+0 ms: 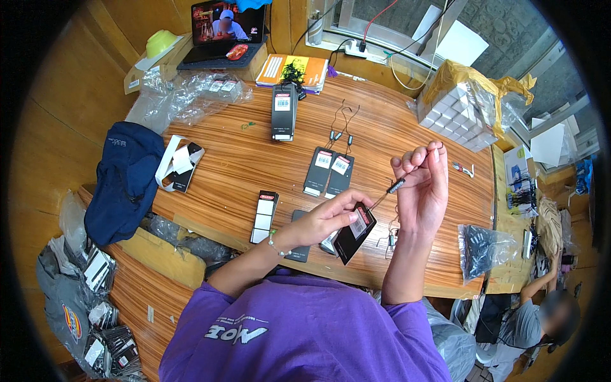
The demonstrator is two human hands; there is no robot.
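A black hang tag (pixel 352 240) with a white and red sticker is held tilted over the table edge, between the thumb and fingers of my left hand (pixel 328 219). My right hand (pixel 421 191) is raised beside it, fingertips pinching the end of the tag's thin dark string. A small black string seal (pixel 396 186) hangs on that string between both hands. Beyond my left hand lie two stickered tags, one left (pixel 317 170) and one right (pixel 340 173), with strings stretched away. A strip of white labels (pixel 263 216) on black backing and a dark tag (pixel 298 253) lie near my left wrist. Loose strings (pixel 391 239) lie by my right forearm.
Farther back stands a tag stack (pixel 283 114) with bunched strings. A label roll (pixel 170 167) and navy bag (pixel 121 184) are left; wrapped white boxes (pixel 453 111) and a clear bag of black strings (pixel 480 251) are right. A screen (pixel 228 25) stands behind. Another person (pixel 525 325) sits lower right.
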